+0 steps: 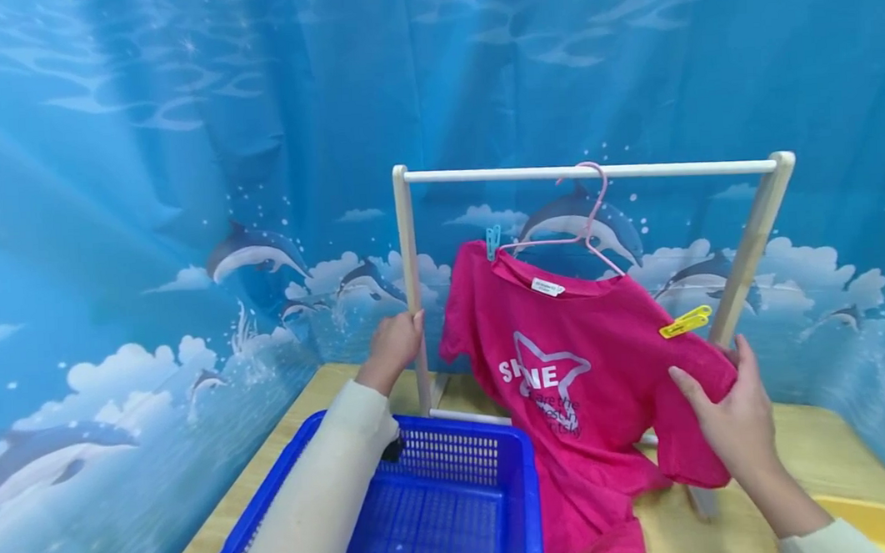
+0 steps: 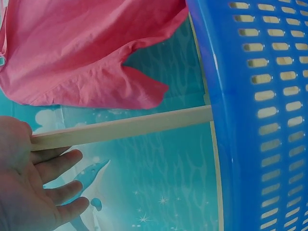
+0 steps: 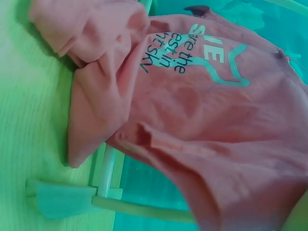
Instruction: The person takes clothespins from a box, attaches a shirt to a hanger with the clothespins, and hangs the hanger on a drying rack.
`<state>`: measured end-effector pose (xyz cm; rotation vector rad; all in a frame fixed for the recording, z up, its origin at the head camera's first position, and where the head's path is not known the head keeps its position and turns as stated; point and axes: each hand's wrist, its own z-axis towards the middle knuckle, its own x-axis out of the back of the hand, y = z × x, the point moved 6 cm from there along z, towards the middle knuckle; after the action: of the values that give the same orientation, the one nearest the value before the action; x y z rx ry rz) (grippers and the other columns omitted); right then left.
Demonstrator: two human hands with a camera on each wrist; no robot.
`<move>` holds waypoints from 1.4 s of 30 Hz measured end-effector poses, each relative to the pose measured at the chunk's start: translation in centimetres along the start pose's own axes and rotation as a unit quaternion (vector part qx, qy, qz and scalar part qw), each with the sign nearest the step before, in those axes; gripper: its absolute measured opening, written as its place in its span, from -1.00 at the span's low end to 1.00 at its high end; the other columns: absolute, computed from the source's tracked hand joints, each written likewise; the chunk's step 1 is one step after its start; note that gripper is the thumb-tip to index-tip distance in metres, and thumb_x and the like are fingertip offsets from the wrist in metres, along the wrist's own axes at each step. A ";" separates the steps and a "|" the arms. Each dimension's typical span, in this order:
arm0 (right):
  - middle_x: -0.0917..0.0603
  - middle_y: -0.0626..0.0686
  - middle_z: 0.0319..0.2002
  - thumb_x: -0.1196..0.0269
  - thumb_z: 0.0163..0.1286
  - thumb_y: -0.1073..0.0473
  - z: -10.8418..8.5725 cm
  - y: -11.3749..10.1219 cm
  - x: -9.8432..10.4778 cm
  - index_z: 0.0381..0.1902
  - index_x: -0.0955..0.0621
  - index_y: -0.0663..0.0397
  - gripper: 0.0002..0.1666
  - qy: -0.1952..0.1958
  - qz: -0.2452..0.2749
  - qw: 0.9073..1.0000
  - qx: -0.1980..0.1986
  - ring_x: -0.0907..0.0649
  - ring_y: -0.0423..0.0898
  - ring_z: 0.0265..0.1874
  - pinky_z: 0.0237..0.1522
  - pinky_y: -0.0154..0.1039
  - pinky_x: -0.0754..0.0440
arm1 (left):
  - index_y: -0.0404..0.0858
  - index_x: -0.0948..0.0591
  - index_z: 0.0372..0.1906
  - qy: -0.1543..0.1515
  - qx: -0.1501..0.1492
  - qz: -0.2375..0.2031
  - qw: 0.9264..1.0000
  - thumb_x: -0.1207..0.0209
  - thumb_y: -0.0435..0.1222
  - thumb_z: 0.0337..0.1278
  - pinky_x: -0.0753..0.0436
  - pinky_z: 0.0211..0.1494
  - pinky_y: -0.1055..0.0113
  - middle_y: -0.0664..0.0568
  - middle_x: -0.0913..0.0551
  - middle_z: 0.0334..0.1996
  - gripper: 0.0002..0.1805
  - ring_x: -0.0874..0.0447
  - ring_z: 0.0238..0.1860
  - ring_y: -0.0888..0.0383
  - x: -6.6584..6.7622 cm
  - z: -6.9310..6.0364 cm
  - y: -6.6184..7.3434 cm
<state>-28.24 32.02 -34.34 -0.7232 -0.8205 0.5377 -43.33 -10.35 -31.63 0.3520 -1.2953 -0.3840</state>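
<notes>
A bright pink T-shirt with a star print hangs on a pink hanger, hooked over the white bar of a small wooden clothes rack. A blue clothespin sits at one shoulder. On the other side, a yellow clothespin lies against the shirt near the sleeve. My left hand holds the rack's left post between thumb and fingers. With my right hand I hold the shirt's sleeve, thumb in front; the fingers are partly hidden behind cloth.
A blue plastic basket with slotted walls stands in front of the rack's left side, under my left forearm. Part of a yellow container shows at the lower right. Behind the wooden table hangs a dolphin-printed curtain.
</notes>
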 end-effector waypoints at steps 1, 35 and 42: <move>-0.20 0.21 0.44 -0.26 0.34 -0.08 -0.2 0.0 0.0 0.56 0.17 -0.04 0.11 -0.003 0.004 1.000 0.000 -0.33 0.31 0.27 -0.03 0.27 -0.50 | -0.24 -0.55 -0.43 -0.001 0.003 0.000 1.000 0.25 0.00 0.54 -0.61 -0.21 0.12 -0.06 -0.56 -0.52 -0.46 -0.59 -0.32 -0.04 0.0 -0.1 -0.1; -0.05 -0.05 0.51 -0.24 0.23 0.36 -5.2 -9.2 1.4 0.53 -0.07 -0.05 -0.02 0.078 0.097 0.976 0.177 0.05 -0.08 0.50 0.34 -0.43 -0.21 | -0.40 -0.50 0.01 -0.121 -0.003 0.027 0.992 0.07 -0.04 0.46 -0.61 -0.24 0.14 -0.10 -0.62 -0.32 -0.54 -0.60 -0.30 0.02 -1.5 -2.7 -0.7; -0.10 0.11 0.50 -0.25 0.12 0.46 -6.2 -12.7 -0.9 0.51 -0.11 0.07 0.02 0.027 0.104 0.955 0.278 0.02 0.11 0.49 0.27 -0.60 -0.17 | -0.51 -0.12 0.38 -0.127 -0.004 0.046 0.991 0.02 -0.02 0.42 -0.64 0.00 0.00 -0.30 -0.61 -0.04 -0.26 -0.64 -0.02 -0.15 -0.8 -4.0 0.6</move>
<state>-21.88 21.03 -28.16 -0.3003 -0.5048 0.8901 -39.57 -9.24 -32.99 0.2403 -1.5522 -0.3641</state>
